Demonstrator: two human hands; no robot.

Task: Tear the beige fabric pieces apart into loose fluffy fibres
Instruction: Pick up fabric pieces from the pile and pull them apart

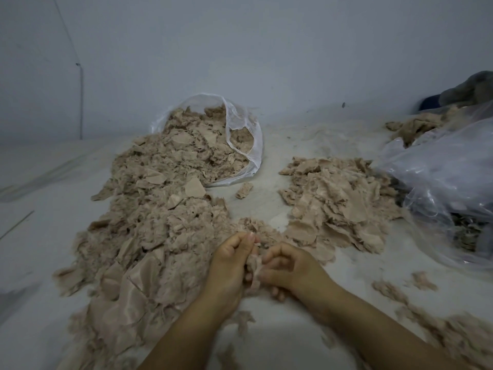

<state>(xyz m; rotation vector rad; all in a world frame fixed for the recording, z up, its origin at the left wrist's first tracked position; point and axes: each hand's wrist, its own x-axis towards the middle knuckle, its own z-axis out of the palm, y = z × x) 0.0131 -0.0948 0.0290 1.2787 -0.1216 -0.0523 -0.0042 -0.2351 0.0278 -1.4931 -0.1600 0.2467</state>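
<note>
A small beige fabric piece (253, 271) hangs between my two hands in the lower middle of the head view. My left hand (231, 265) pinches its left side with curled fingers. My right hand (290, 268) grips its right side, fingers curled round it. A long heap of beige fabric pieces (160, 209) spreads to the left, spilling from a clear plastic bag (248, 134) at the back. A second, smaller heap (336, 201) lies to the right of my hands.
Loose fluffy fibres (453, 335) lie scattered at the lower right. A large crumpled clear plastic bag (442, 182) sits at the right edge, with more beige fabric (416, 126) behind it. Everything rests on a pale floor (269, 161) before a plain wall.
</note>
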